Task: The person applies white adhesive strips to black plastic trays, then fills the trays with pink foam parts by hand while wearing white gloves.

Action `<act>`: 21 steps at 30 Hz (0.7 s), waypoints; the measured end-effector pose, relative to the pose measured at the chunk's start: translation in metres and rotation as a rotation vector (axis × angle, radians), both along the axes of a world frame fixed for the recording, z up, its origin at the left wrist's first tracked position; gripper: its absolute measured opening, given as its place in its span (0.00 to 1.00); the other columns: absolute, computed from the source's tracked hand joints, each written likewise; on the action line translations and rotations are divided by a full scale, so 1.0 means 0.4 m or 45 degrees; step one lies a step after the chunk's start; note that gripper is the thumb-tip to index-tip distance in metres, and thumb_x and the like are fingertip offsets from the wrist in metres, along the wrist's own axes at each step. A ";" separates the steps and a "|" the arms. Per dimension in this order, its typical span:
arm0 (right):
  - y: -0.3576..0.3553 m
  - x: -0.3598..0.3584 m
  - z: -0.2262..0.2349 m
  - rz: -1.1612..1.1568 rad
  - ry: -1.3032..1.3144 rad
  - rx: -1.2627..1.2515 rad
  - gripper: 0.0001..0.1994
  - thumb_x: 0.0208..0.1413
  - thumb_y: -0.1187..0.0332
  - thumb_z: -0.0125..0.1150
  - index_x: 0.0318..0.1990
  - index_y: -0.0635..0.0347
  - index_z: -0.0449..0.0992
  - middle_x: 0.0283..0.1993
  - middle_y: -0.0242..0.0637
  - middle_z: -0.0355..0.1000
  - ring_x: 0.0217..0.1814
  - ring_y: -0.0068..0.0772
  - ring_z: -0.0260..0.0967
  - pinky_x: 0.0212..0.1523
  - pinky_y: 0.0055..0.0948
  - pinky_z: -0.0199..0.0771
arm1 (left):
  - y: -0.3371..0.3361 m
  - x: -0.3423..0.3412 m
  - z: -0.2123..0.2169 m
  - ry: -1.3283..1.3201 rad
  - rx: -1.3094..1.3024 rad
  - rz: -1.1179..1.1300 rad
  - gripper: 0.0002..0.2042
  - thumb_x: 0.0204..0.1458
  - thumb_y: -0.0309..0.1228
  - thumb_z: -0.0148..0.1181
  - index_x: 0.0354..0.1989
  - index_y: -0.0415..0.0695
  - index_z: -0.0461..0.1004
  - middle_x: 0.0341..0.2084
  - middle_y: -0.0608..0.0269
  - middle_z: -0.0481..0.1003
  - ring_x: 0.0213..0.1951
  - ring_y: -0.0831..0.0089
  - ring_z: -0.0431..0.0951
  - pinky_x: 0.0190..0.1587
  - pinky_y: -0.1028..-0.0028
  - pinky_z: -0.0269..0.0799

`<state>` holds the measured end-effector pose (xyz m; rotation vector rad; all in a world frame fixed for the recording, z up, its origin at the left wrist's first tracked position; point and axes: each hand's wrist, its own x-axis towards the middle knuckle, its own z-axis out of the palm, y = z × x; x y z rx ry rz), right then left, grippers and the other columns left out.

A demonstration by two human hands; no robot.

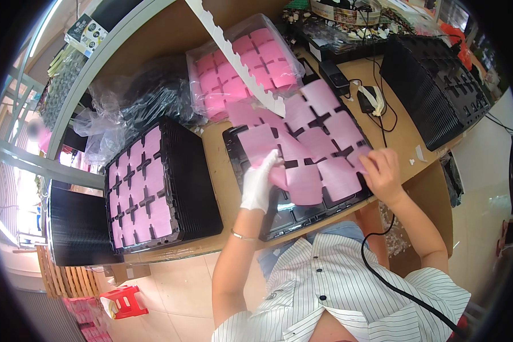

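Observation:
A thin pink sheet with cross-shaped cut-outs lies loosely and partly lifted over a black plastic tray in front of me. My left hand, in a white glove, is closed on a bunched fold near the sheet's left side. At the opposite edge, my bare right hand pinches a corner of it between thumb and fingers. Through the cut-outs, black parts of the tray show. Some of the sheet's flaps curl up and overlap toward the back.
Left of me stands a tall stack of black trays topped with pink. A clear bag of pink sheets lies behind. More black trays stand at right. A jagged white strip hangs overhead. Cables cross the table.

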<state>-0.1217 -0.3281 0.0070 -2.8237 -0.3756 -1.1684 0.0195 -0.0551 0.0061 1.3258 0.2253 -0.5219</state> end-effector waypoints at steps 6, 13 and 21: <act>0.033 -0.059 -0.032 0.011 0.116 -0.003 0.19 0.38 0.72 0.65 0.43 0.64 0.78 0.43 0.39 0.68 0.46 0.44 0.65 0.48 0.44 0.67 | 0.088 -0.019 0.064 0.067 0.037 -0.127 0.29 0.57 0.48 0.61 0.58 0.37 0.69 0.42 0.57 0.79 0.46 0.68 0.78 0.52 0.69 0.72; -0.036 -0.003 -0.005 0.092 0.138 0.038 0.16 0.38 0.72 0.63 0.39 0.61 0.79 0.41 0.37 0.69 0.47 0.42 0.66 0.49 0.42 0.69 | 0.180 -0.138 0.068 -0.011 0.609 -0.543 0.20 0.57 0.46 0.63 0.45 0.40 0.79 0.33 0.68 0.79 0.31 0.80 0.73 0.35 0.77 0.68; -0.033 0.005 -0.023 0.222 0.234 0.068 0.19 0.35 0.79 0.61 0.41 0.62 0.79 0.43 0.39 0.69 0.48 0.45 0.66 0.49 0.43 0.68 | 0.196 -0.189 0.059 0.182 0.571 -0.370 0.19 0.57 0.45 0.62 0.37 0.36 0.80 0.18 0.65 0.76 0.14 0.83 0.65 0.20 0.82 0.60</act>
